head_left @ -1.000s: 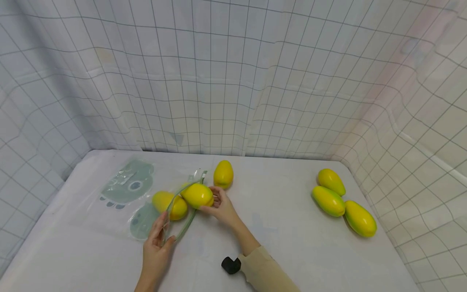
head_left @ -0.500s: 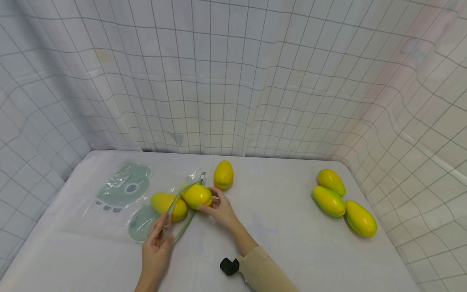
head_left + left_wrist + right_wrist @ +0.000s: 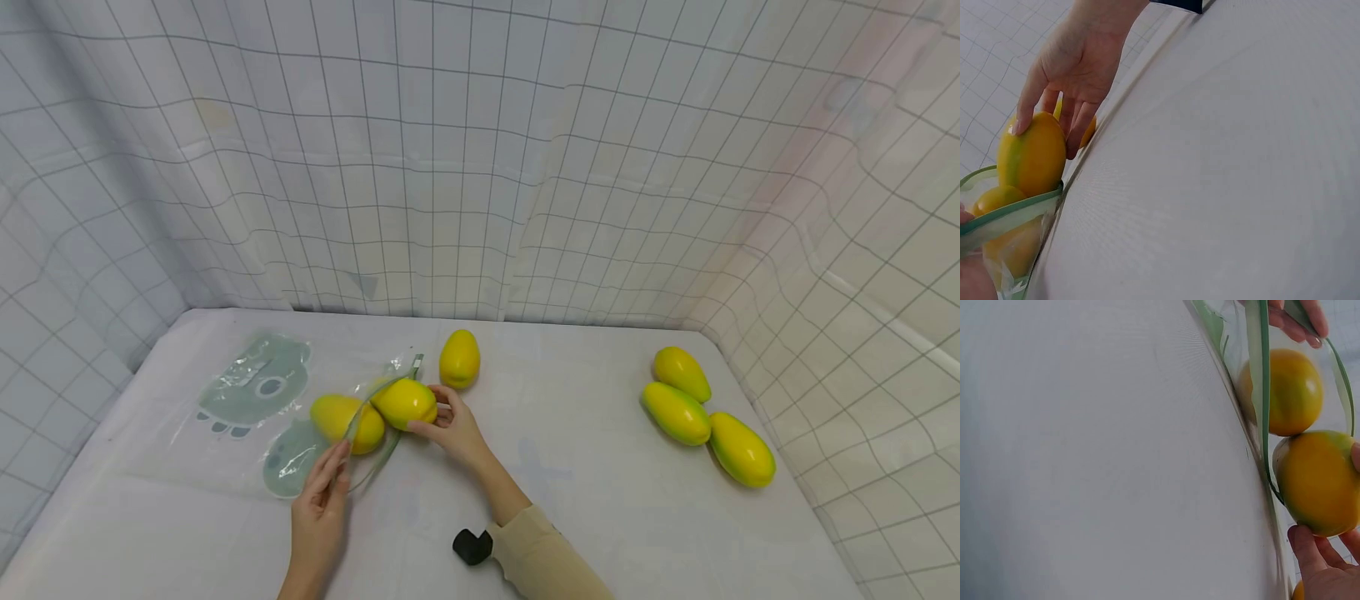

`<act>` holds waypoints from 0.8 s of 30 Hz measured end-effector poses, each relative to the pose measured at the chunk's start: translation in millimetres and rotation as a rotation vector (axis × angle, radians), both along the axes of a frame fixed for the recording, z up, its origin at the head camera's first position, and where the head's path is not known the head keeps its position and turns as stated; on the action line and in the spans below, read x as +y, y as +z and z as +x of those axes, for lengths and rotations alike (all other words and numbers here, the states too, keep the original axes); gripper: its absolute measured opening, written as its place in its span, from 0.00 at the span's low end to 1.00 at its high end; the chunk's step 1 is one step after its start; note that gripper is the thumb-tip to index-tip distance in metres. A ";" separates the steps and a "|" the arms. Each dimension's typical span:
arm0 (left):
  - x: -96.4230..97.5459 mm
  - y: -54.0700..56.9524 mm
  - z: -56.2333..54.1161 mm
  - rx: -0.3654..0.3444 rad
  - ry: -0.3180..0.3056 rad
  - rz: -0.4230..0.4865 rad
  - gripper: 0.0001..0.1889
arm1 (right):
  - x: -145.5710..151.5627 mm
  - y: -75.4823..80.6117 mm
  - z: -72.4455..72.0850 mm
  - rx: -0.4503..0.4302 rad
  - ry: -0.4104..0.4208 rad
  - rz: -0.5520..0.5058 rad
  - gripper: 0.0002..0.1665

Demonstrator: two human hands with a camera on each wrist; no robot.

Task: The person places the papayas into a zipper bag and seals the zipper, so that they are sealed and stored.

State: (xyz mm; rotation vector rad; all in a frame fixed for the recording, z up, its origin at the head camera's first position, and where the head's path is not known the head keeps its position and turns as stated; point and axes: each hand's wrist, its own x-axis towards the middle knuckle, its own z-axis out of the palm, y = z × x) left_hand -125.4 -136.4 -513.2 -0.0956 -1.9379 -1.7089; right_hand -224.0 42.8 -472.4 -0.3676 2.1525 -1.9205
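Right hand: fingers and thumb curled around one end of a yellow-green mango (image 3: pixel 407 404), the right hand (image 3: pixel 457 423) holding it left of centre in the lower half of the head view.
Left hand: the left hand (image 3: pixel 318 517), lower left, pinches the green rim (image 3: pixel 389 450) of a clear dinosaur-print bag (image 3: pixel 255 400).
Mango and bag mouth: the held mango's far end sits within the parted rim, beside a second mango (image 3: pixel 341 419) inside.
Step in hand: apparently feeding the held mango into the bag.
Next move: seems to call for a leftward push, the rim kept spread; the inner mango may block it.
Edges: the table's (image 3: pixel 600 517) far edge meets a gridded curtain (image 3: pixel 480 167); a loose mango (image 3: pixel 459 358) lies just above the right hand.
Room: a white stretch separates that hand from three mangoes (image 3: pixel 676 413) at lower right.
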 end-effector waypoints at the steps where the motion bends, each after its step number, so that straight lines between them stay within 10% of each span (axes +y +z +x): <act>1: 0.2 -0.5 -0.1 -0.003 0.000 0.010 0.23 | -0.1 -0.3 0.1 0.000 0.002 0.000 0.35; 24: -3.3 -3.8 -1.5 -0.007 -0.099 0.156 0.42 | -9.6 -0.6 4.4 0.013 -0.020 -0.005 0.35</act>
